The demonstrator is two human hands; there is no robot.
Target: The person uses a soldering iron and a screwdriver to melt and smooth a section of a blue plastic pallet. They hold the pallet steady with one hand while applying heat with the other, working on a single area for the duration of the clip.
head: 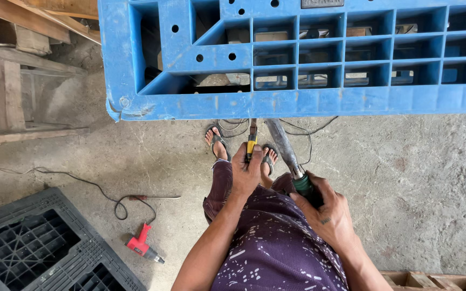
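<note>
Rough grey concrete floor (405, 188), seen from a head camera looking straight down. Across the top, a large blue plastic pallet (308, 59), gridded and moulded, chipped at its near left corner. Bottom left, part of a black plastic pallet (33, 248). Beside it, a red heat gun (141, 245) lying on the floor with its dark cord (82, 180) looping away. Weathered wooden planks (12, 81) stacked at the far left. Two sandalled feet (217, 143) just below the blue edge; patterned purple cloth (276, 242) over the lap.

Left hand (246, 172) wrapped fully closed around a yellow-handled tool (251, 141), its narrow metal tip pointed up at the pallet's lower edge, touching or nearly so; cannot tell which. Right hand (324, 210) closed tight on the dark green grip of a heat tool (287, 151), long grey metal barrel angled up toward the same edge, tip just beside the yellow tool's.

Judged from appearance: both tools stiff and fairly light, one-handed work. Barrel likely hot, so best held only at the green grip, well back from the metal. Yellow handle probably slightly slick, best gripped mid-handle. Pallet itself rigid, bulky, heavy-looking; thick outer rim the soundest place to take hold.
</note>
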